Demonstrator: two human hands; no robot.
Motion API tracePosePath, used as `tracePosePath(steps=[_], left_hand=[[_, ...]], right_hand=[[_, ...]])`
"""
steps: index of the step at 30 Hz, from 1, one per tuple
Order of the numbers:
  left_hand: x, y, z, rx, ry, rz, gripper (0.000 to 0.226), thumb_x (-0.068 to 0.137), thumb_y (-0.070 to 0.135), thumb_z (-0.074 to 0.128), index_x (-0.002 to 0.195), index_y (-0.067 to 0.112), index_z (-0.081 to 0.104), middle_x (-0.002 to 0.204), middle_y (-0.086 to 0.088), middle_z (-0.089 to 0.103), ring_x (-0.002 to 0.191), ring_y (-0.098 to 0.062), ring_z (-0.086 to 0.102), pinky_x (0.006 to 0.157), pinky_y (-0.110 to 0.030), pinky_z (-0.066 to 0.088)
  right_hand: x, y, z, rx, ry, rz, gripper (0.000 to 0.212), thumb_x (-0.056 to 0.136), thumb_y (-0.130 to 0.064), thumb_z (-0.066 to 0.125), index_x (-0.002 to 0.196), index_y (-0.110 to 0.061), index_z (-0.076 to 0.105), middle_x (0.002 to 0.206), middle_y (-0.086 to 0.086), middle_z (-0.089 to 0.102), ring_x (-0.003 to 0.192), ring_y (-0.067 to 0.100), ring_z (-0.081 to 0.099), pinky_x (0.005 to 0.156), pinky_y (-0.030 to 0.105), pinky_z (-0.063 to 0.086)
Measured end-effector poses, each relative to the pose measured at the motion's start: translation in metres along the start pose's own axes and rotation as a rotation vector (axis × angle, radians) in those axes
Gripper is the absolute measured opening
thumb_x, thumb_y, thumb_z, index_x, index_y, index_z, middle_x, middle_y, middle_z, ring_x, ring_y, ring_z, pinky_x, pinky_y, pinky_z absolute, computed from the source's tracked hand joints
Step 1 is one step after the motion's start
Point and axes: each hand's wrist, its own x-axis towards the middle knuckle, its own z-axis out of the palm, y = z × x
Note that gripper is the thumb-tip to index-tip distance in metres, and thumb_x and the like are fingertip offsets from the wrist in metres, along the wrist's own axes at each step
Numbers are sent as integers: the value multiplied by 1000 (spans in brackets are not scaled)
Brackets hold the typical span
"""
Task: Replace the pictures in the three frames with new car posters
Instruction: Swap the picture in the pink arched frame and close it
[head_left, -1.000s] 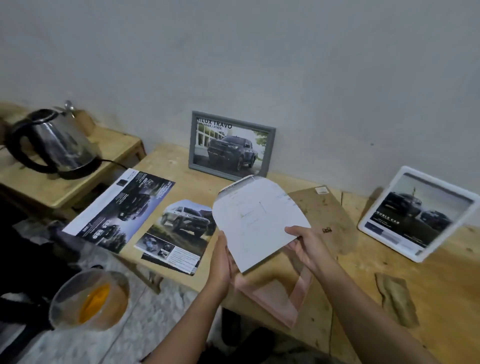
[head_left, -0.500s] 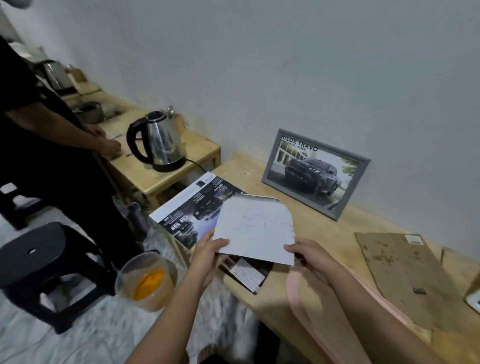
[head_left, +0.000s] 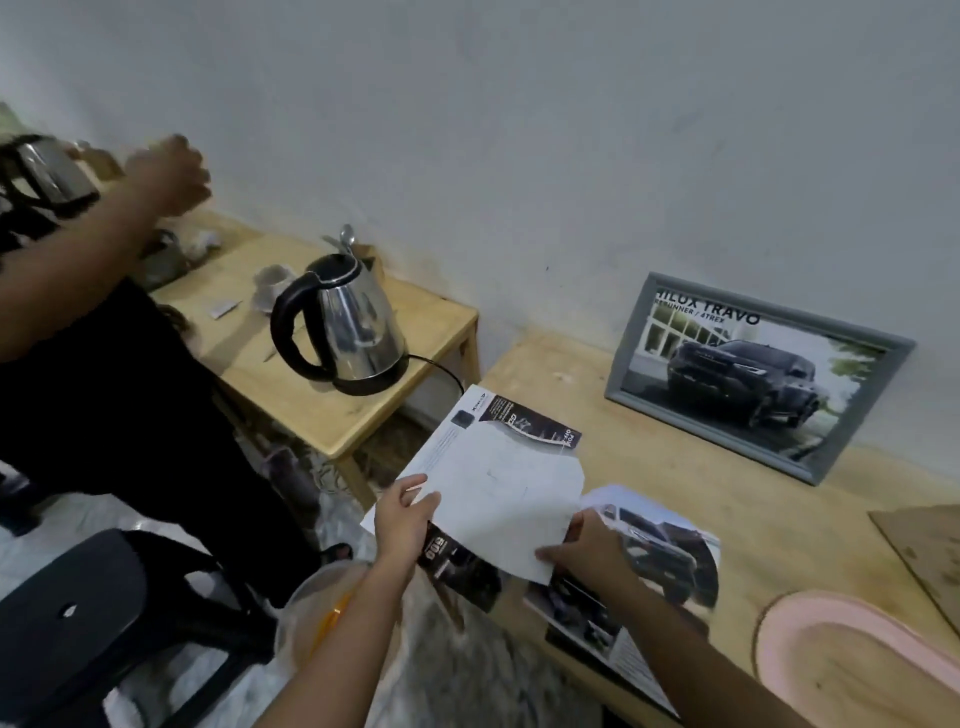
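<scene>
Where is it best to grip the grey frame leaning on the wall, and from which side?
Probably its short side rails, from the front: the grey frame leans back on the wall, bottom rail on the table, so the sides stand free.

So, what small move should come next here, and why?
Probably lay the white rounded-corner paper sheet down on the dark car brochure: the left hand and right hand pinch its near corners, and it hangs right over that brochure.
</scene>
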Motion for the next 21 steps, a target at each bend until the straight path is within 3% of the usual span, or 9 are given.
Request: tracePosePath(steps=[2, 4, 8, 10, 12, 15, 18, 21], left_hand=[[15, -1, -4, 41, 1, 6, 25, 84, -4, 60, 110, -2, 61, 110, -11, 58, 99, -18, 53, 80, -27, 40], [29, -5, -8, 67, 17, -22, 25, 86, -4, 55, 111, -2, 61, 107, -12, 60, 92, -21, 55, 77, -28, 42], [51, -14, -17, 148, 18, -71, 28, 83, -3, 51, 107, 5, 63, 104, -15, 63, 89, -30, 59, 74, -31, 46], [55, -15, -20, 245, -22, -52, 30, 80, 3, 53, 108, 5, 61, 102, -12, 61, 89, -27, 56, 70, -28, 42], [56, -14, -22, 348, -65, -23, 48, 68, 19, 50, 112, 4, 57, 102, -12, 60, 87, -25, 53, 70, -29, 40], [60, -19, -24, 532, -88, 49, 61, 57, 24, 41, 111, 3, 57, 105, -13, 59, 90, -27, 51, 73, -31, 40], [60, -26, -25, 774, -120, 118, 55, 67, 23, 47, 119, 3, 54, 117, -19, 54, 106, -34, 47, 87, -36, 38], [58, -33, -27, 976, -145, 186, 50, 79, 15, 55, 127, 4, 44, 131, -18, 43, 118, -33, 39, 95, -39, 35]], right_hand=[[6, -3, 14, 0, 17, 14, 27, 75, -8, 74, 91, -10, 52, 86, 1, 61, 82, 19, 61, 59, 18, 44], [10, -10, 26, -22, 43, 36, 19, 82, -7, 65, 77, -14, 48, 74, -2, 56, 69, 13, 56, 55, 19, 41], [17, -17, 41, -47, 120, 32, 35, 80, 6, 52, 57, -15, 37, 61, 6, 53, 54, 15, 48, 47, 26, 40], [20, -20, 46, -71, 167, 16, 35, 76, 7, 54, 57, -16, 35, 60, 5, 53, 51, 11, 46, 44, 15, 35], [22, -21, 51, -89, 188, -15, 36, 75, 8, 55, 61, -19, 34, 60, -1, 50, 52, 5, 44, 42, 9, 33], [22, -16, 60, -87, 163, -45, 32, 76, 9, 55, 79, -20, 41, 67, -5, 48, 59, 3, 47, 46, 9, 36], [24, -9, 67, -100, 158, -44, 37, 77, 1, 58, 109, -9, 43, 81, -3, 52, 72, 11, 52, 50, 9, 34], [25, -3, 74, -185, 147, -35, 38, 81, -9, 59, 114, -9, 39, 87, 0, 52, 79, 15, 53, 55, 14, 36]])
